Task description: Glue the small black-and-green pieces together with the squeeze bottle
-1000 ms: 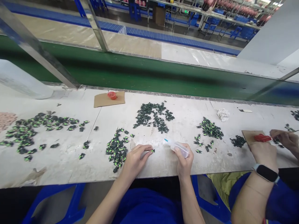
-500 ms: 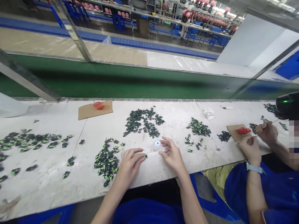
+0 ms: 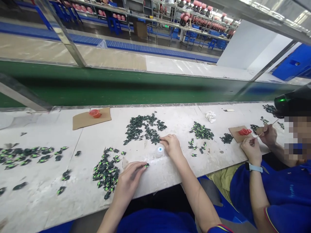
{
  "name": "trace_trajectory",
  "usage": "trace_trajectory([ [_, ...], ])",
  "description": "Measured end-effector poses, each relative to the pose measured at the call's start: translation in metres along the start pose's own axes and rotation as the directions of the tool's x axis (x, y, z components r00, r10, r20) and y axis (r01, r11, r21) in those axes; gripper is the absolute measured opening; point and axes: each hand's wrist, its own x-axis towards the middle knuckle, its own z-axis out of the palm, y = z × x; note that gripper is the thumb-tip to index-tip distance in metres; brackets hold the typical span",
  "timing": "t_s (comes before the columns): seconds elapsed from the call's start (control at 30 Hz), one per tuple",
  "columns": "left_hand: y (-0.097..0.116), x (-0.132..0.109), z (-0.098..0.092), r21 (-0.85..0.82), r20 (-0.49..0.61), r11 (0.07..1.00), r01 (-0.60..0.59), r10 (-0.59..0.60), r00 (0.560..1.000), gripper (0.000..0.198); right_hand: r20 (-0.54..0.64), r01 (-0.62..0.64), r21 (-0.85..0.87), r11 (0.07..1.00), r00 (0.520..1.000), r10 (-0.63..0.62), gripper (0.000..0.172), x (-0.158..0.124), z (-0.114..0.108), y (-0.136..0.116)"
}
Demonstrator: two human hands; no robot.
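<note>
"Nearest the front edge of the table (image 3: 81, 184), what is the left hand (image 3: 128, 179) doing?"

"Pinching a small green-marked piece (image 3: 146, 165) in its fingertips, just right of a heap of similar pieces (image 3: 105, 171)."

"What has changed?"

"The bottle (image 3: 159, 151). The right hand (image 3: 173, 147) held it a second ago; now it stands on the table, blue tip up. That frees the hand for the pile of dark pieces (image 3: 136, 124). Its fingers are drawn together at the pile's near right edge; whether they grip one, I cannot tell."

"Anything in the way?"

"The bottle, perhaps: it stands between the hands, just beside the right one's fingers. Off right lies a green-marked cluster (image 3: 201, 130), then a co-worker's hand (image 3: 252, 150) near a red container (image 3: 244, 132)."

"Farther back?"

"A red cup (image 3: 95, 113) on cardboard (image 3: 105, 114) at left, crumpled paper (image 3: 210, 116) at right, and a green strip (image 3: 121, 89) behind."
</note>
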Motion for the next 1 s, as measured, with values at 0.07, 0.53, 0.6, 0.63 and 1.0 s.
trace_trajectory([
  [0.07, 0.002, 0.000, 0.001, -0.013, 0.010, 1.000, 0.016, -0.016, 1.000, 0.015, -0.020, -0.014, 0.006, 1.000, 1.000, 0.014, 0.012, 0.000, 0.001, -0.001],
  [0.53, 0.021, -0.003, -0.002, -0.131, -0.050, 0.976, 0.176, -0.184, 0.982, 0.017, -0.359, -0.088, 0.444, 0.892, 0.894, 0.267, 0.017, -0.060, -0.046, -0.052],
  [0.6, 0.034, 0.001, -0.002, -0.175, -0.047, 0.974, 0.143, -0.154, 0.987, 0.014, -0.311, -0.115, 0.512, 0.851, 0.899, 0.309, 0.016, -0.080, -0.055, -0.072],
  [0.63, 0.040, 0.004, -0.002, -0.199, -0.047, 0.972, 0.124, -0.136, 0.990, 0.013, -0.268, -0.126, 0.534, 0.836, 0.913, 0.308, 0.015, -0.088, -0.058, -0.080],
  [1.0, 0.066, 0.011, -0.002, -0.286, -0.012, 0.952, 0.113, -0.122, 0.992, 0.011, 0.038, -0.238, 0.719, 0.653, 0.952, 0.304, 0.015, -0.098, -0.046, -0.096],
])
